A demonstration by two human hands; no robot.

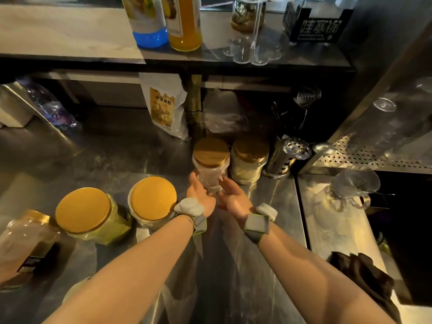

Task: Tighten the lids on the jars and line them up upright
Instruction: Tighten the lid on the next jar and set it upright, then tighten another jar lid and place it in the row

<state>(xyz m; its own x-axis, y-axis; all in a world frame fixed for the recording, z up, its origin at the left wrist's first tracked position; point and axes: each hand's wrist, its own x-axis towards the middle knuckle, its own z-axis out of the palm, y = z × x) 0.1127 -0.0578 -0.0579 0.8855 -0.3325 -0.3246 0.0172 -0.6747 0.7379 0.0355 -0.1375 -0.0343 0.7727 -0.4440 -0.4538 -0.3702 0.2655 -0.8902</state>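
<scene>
Both hands reach for the pink jar (211, 170), which stands upright at about 12 o'clock from the wrists, toward the back of the steel surface (268, 230). The left hand (198, 195) and right hand (233, 195) flank its lower wall with fingers spread; each grip is wide, and whether the fingertips already touch the wall I cannot tell.

The jar looks like clear thin-walled plastic with a gold screw lid (211, 149), part full of pale pink powder. I judge it light to moderate in weight, a little springy if squeezed hard, and smooth enough to slip on the steel. The best hold seems to be one hand around the body low down to stop it turning, the other over the lid rim to twist.

A tan jar (249, 163) stands just beside it at 3 o'clock. Two more lidded jars (152, 202) (88, 213) sit at 9 o'clock, and a fifth (25, 244) at far left appears tipped over.
</scene>
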